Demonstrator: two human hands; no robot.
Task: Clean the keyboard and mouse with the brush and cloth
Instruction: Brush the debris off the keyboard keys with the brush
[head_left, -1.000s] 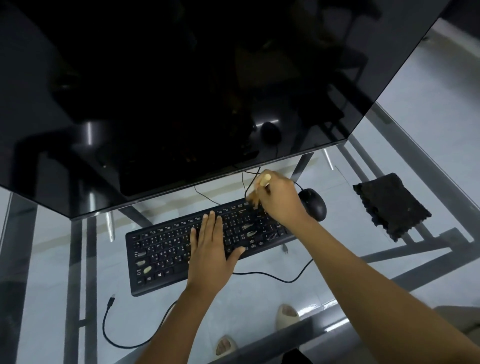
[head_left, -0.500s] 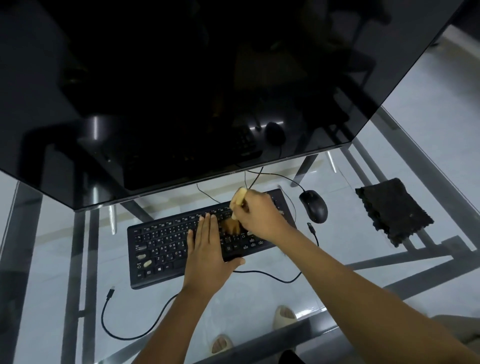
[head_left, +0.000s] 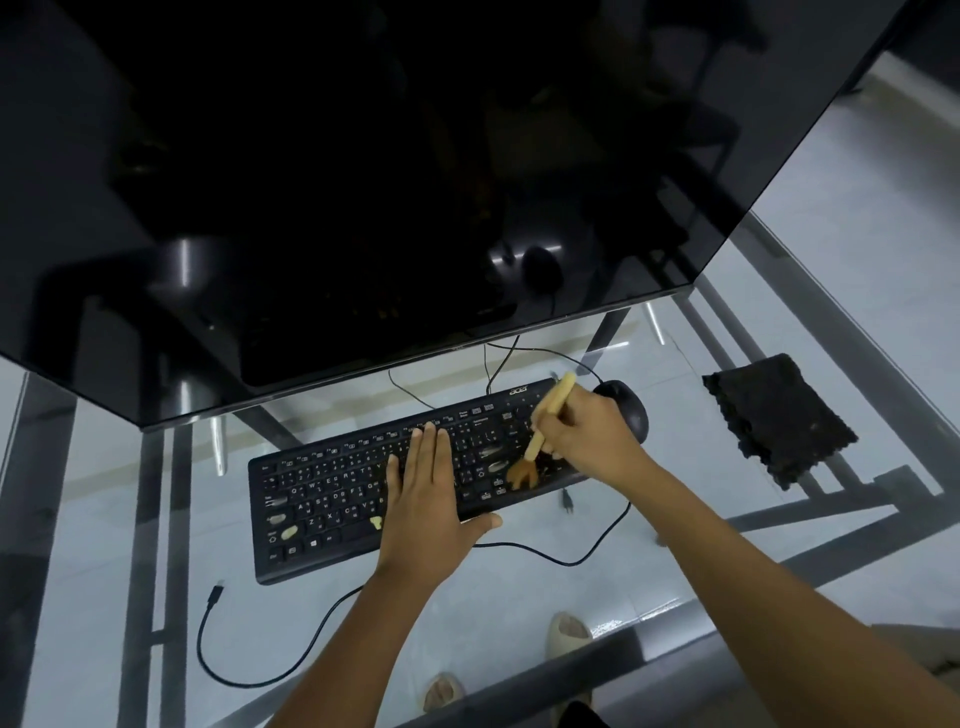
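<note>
Keyboard (head_left: 332, 493) under flat left hand (head_left: 428, 506); right hand (head_left: 584, 436) grips brush (head_left: 545, 421), covering mouse (head_left: 628, 410); cloth (head_left: 779, 421) at three o'clock.

Glass desk (head_left: 857, 291) on dark metal frame (head_left: 156, 519), large dark monitor (head_left: 363, 182), pale tiled floor (head_left: 893, 171) beneath

- A large dark monitor (head_left: 415, 182) is filling the picture from nine to one o'clock, reflecting dim shapes.
- A glass worktop (head_left: 857, 291) is showing pale floor and dark frame bars beneath.
- A loose black cable (head_left: 218, 660) is curling at seven o'clock, its plug (head_left: 215, 594) lying free.
- Two pale slippers (head_left: 569, 634) are showing through the glass at six o'clock.
</note>
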